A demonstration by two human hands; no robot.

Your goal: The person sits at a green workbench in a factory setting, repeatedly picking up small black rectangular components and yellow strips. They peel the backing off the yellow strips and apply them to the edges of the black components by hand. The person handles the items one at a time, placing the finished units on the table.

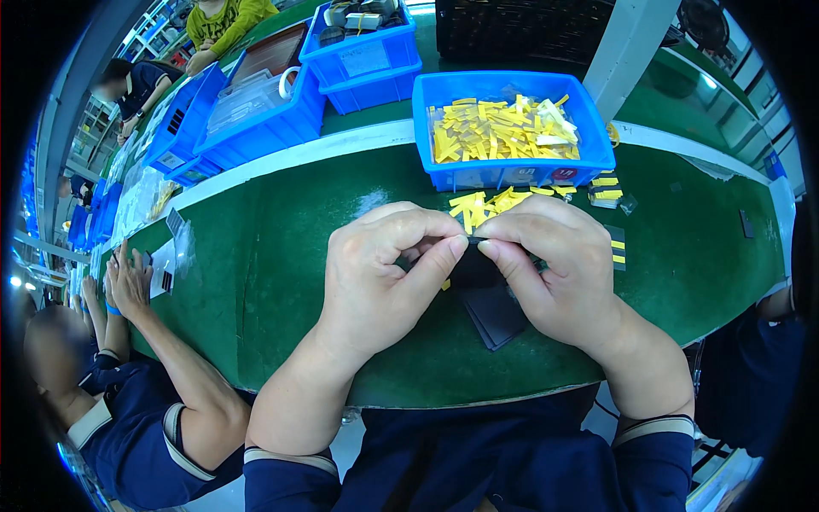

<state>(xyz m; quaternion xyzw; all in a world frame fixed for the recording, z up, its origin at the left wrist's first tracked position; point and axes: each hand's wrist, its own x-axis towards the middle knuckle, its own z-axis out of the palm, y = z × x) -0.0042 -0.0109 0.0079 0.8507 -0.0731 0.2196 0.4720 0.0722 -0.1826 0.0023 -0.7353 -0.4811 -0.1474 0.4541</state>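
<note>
My left hand (380, 273) and my right hand (554, 264) meet over the table, thumbs and index fingers pinched close together. Between them they grip the upper edge of a thin black card (474, 271), most of which hangs below the thumbs in shadow. Just under it, a few more black cards (493, 317) lie in a loose, fanned stack on the green table. Beyond my fingertips is a small heap of yellow strips (484, 207), partly hidden by my hands. Black cards with yellow strips on them (616, 247) lie beside my right hand.
A blue bin (512, 177) full of yellow strips stands at the table's far edge, by a white post (627, 60). More blue bins (256, 128) are at the back left. On the left, a co-worker's hand (130, 286) rests near a clear bag. A small dark piece (746, 224) lies far right.
</note>
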